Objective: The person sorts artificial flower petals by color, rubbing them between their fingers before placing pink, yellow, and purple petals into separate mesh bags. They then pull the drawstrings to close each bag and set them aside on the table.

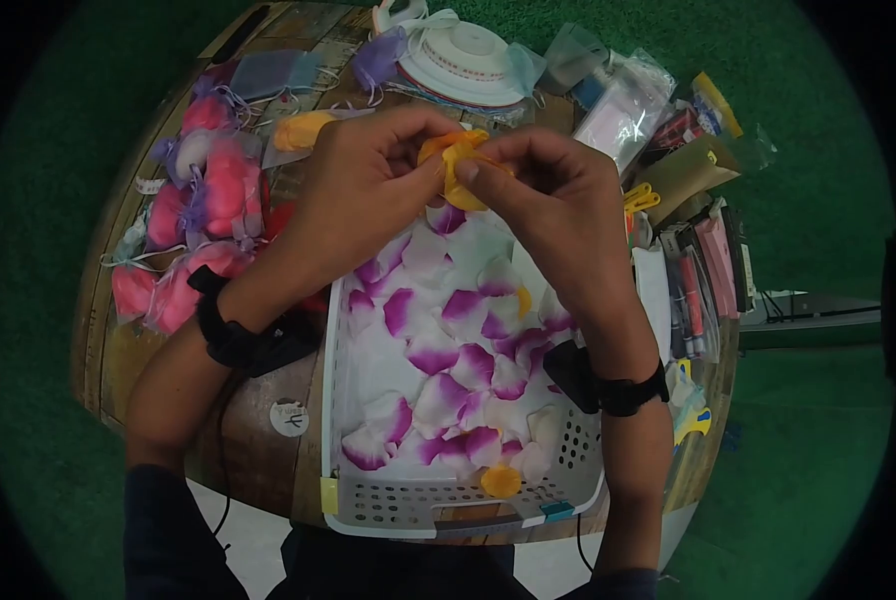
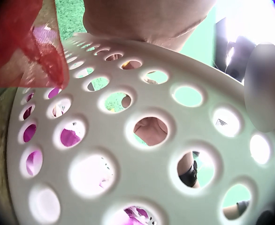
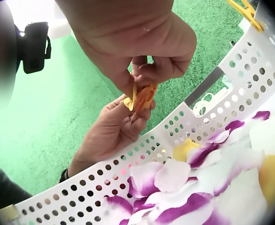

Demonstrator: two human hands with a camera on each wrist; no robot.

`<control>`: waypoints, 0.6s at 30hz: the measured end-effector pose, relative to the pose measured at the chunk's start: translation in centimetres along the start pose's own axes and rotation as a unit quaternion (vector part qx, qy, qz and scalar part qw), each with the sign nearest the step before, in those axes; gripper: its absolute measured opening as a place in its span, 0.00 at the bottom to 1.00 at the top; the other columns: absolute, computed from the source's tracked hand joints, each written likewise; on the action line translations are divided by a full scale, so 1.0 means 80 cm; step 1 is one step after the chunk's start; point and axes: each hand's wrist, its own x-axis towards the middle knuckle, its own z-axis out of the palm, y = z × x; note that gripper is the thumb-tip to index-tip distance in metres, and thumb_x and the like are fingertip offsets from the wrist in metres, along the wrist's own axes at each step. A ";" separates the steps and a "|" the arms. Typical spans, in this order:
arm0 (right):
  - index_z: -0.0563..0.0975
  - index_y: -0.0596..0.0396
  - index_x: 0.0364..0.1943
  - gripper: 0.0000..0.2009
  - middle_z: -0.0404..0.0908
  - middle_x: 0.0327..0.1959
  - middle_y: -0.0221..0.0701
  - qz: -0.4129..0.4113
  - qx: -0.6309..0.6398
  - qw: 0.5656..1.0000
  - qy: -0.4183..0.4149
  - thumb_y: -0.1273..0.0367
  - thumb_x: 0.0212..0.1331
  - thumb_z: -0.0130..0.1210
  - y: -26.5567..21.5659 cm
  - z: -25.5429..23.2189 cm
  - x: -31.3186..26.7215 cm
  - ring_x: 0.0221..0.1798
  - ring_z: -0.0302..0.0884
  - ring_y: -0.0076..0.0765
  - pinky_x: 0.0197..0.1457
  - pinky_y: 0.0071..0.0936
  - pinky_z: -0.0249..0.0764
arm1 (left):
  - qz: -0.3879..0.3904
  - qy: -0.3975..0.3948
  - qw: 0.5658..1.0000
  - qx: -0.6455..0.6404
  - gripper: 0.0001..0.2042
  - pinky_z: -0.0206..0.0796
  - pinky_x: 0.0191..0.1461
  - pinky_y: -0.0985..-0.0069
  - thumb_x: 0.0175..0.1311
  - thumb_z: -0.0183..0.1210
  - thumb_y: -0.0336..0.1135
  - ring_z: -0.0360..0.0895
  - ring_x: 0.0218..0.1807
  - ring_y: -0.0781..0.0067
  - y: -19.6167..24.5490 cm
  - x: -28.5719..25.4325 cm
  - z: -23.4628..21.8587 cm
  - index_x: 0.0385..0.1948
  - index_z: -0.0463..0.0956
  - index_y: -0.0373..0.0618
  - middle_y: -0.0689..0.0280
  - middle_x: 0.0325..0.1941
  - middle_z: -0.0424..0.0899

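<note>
Both hands meet above the far end of a white perforated basket (image 1: pixel 388 512). Orange-yellow petals (image 1: pixel 460 178) are pinched between them; the right wrist view also shows these petals (image 3: pixel 143 98). My left hand (image 1: pixel 373 185) pinches them from the left, thumb and fingers bent. From the right, my right hand (image 1: pixel 558 195) grips them between thumb and fingers. White petals with purple edges (image 1: pixel 440 400) lie spread in the basket, with a loose orange petal (image 1: pixel 501 481) near its front. In the left wrist view the basket wall (image 2: pixel 114 150) hides most of the left hand.
Pink-filled mesh pouches (image 1: pixel 226 185) lie left of the basket, and a red mesh pouch (image 2: pixel 25 47) is close to the left wrist. A ribbon roll (image 1: pixel 465 60) sits at the back. Packets and boxes (image 1: pixel 693 170) line the right side. Yellow clip (image 3: pixel 246 13) is on the basket rim.
</note>
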 end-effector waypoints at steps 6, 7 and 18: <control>0.82 0.63 0.35 0.08 0.83 0.30 0.29 -0.021 -0.089 0.994 0.064 0.71 0.57 0.66 0.010 -0.007 0.005 0.29 0.75 0.17 0.34 0.15 0.70 | -0.027 -0.028 0.999 0.002 0.11 0.74 0.36 0.85 0.69 0.57 0.29 0.80 0.34 0.83 0.005 0.000 -0.007 0.48 0.76 0.34 0.64 0.37 0.84; 0.82 0.63 0.35 0.08 0.83 0.30 0.29 -0.020 -0.088 0.994 0.065 0.71 0.57 0.66 0.009 -0.007 0.004 0.29 0.75 0.17 0.34 0.15 0.70 | -0.030 -0.053 0.998 0.011 0.12 0.77 0.39 0.82 0.71 0.56 0.30 0.81 0.37 0.79 0.007 0.000 -0.008 0.51 0.74 0.34 0.62 0.42 0.84; 0.81 0.64 0.34 0.10 0.84 0.30 0.32 0.048 0.098 0.993 0.038 0.70 0.56 0.67 0.000 -0.007 0.006 0.31 0.79 0.19 0.36 0.16 0.76 | -0.019 -0.040 0.998 -0.038 0.13 0.77 0.35 0.83 0.71 0.56 0.34 0.82 0.35 0.78 0.018 0.001 -0.002 0.49 0.77 0.34 0.61 0.39 0.85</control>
